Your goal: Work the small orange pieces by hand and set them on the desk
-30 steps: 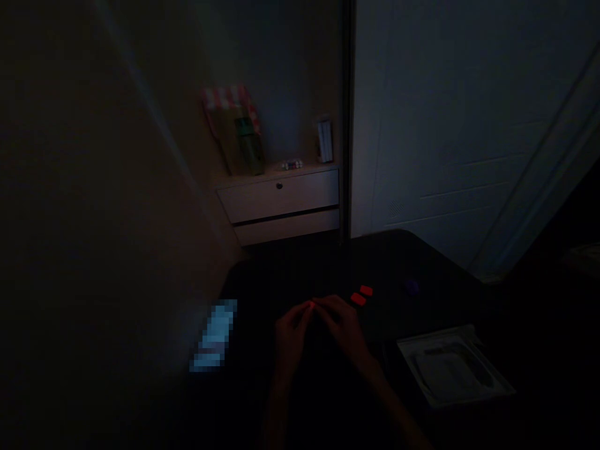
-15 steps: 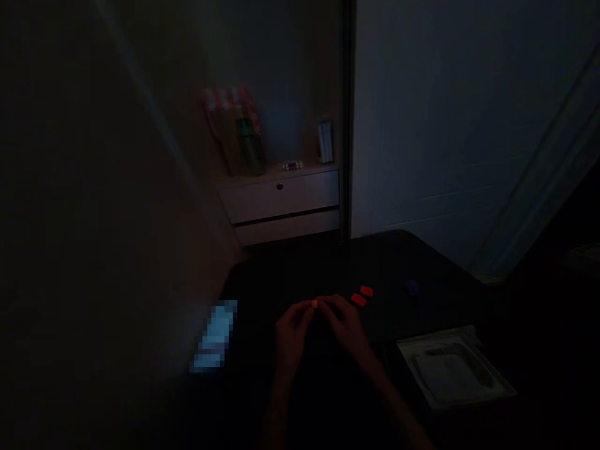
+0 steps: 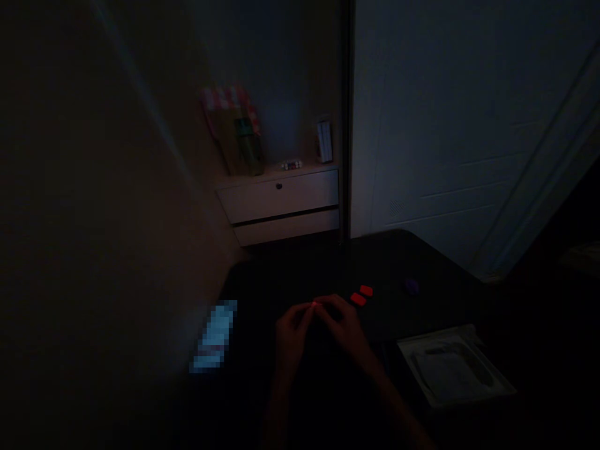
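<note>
Over the dark table, my left hand and my right hand meet at the fingertips. Both are closed in a pinch on a small bright red piece, mostly covered by the fingers; its kind is too dark and small to make out. Just right of my right hand lie two flat red pieces, a nearer one and a farther one. Farther right on the tabletop sits a small purple lump.
A pale, shallow tray-like thing is at the right, below the table edge. At left glows a pixelated bright rectangle. Behind the table stand white drawers, with a green bottle and books on top.
Less of the small red piece shows between my fingertips now. Both hands stay in nearly the same place, and the other pieces have not moved.
</note>
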A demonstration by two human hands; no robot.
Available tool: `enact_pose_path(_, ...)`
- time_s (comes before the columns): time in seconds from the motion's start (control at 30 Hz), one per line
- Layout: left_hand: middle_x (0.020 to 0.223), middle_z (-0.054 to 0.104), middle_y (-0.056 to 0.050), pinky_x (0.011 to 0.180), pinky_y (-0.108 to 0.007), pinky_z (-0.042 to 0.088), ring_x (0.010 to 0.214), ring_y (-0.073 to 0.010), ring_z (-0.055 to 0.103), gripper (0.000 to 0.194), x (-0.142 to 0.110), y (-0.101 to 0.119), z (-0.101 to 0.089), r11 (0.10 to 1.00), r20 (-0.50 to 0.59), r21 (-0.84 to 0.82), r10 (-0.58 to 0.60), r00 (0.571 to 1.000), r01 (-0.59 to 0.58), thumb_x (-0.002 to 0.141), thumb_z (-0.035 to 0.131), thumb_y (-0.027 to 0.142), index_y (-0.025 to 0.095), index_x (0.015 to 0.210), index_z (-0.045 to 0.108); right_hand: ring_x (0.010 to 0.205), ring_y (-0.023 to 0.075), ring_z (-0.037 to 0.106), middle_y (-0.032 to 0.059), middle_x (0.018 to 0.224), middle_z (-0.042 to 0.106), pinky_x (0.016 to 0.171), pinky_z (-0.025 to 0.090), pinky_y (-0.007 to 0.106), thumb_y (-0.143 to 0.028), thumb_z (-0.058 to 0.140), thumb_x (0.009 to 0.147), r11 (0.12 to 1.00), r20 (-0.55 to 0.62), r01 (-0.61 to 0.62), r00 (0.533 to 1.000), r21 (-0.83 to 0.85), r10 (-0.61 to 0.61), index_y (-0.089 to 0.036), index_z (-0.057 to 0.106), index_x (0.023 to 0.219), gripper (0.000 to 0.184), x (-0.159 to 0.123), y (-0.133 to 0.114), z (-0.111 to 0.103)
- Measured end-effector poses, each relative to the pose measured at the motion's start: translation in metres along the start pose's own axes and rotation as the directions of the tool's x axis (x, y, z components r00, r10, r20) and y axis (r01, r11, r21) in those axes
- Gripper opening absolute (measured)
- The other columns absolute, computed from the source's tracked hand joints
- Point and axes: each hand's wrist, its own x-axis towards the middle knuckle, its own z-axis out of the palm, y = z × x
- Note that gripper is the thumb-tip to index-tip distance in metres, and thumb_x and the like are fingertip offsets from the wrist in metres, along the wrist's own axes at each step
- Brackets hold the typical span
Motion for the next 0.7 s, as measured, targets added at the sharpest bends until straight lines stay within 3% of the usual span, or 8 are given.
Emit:
enact_pose_path(0.37, 0.09, 0.079, -0.009, 0.08, -0.035, 0.058, 0.086, -0.0256, 0.075, 0.026, -0.0005, 0.0001, -0.0008, 0.999, -0.01, 0.041, 0.014, 1.0, -0.013, 0.077, 0.078, 0.042, 0.018, 0.087, 0.077, 0.094, 0.0213, 0.068, 0.0042, 0.099, 0.072, 0.085, 0.051, 0.033, -0.031, 0.064, 0.096, 1.0, 0.004, 0.025, 1.0, -0.005, -0.025, -0.024, 0.074, 0.102, 0.014, 0.0, 0.0014, 0.0003)
enact_pose_path(0.7, 0.101, 0.08, -0.011, 0.09, -0.038, 0.058, 0.096, -0.0263, 0.075, 0.028, -0.0009, 0.0009, 0.0013, 0.999, -0.014, -0.03, 0.015, 1.0, -0.015, 0.076, 0.079, 0.037, 0.017, 0.096, 0.078, 0.095, 0.0216, 0.068, 0.0046, 0.1, 0.073, 0.087, 0.052, 0.034, -0.033, 0.063, 0.097, 0.998, -0.012, 0.059, 0.998, 0.001, -0.059, -0.025, 0.075, 0.103, 0.016, -0.0004, 0.0027, 0.0011)
